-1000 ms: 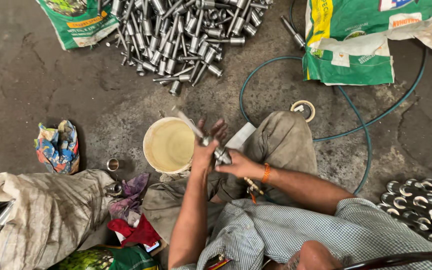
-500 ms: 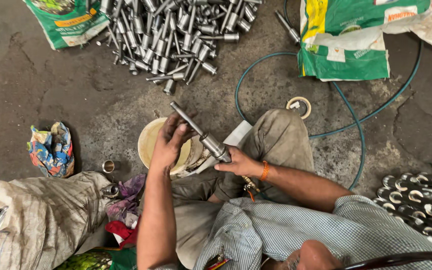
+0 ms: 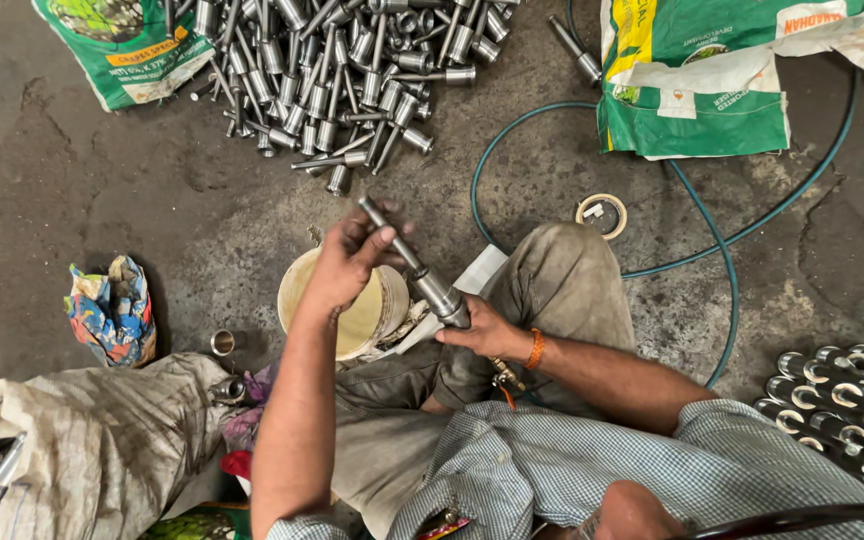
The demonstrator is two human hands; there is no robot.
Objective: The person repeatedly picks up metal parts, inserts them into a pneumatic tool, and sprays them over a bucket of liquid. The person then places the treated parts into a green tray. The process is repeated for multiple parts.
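Note:
I hold a long metal shaft (image 3: 414, 262) with a thicker cylindrical end, tilted from upper left to lower right above my lap. My left hand (image 3: 347, 258) wraps the thin upper part of the shaft. My right hand (image 3: 484, 334), with an orange band at the wrist, grips the thick lower end. Just under the shaft stands a round cream bucket (image 3: 362, 315), partly hidden by my left hand and forearm. I sit on the concrete floor with my knee (image 3: 562, 280) bent beside the bucket.
A heap of similar metal shafts (image 3: 342, 75) lies ahead. Green-and-white sacks (image 3: 697, 85) lie at top right and top left. A teal hose (image 3: 722, 270) loops around my knee. Finished chrome parts (image 3: 842, 395) sit at right, a grey sack (image 3: 82, 445) and a colourful rag (image 3: 110, 310) at left.
My left hand has moved up from near the right hand and the bucket to grip the shaft's thin upper end. The shaft now sits higher and more in the open.

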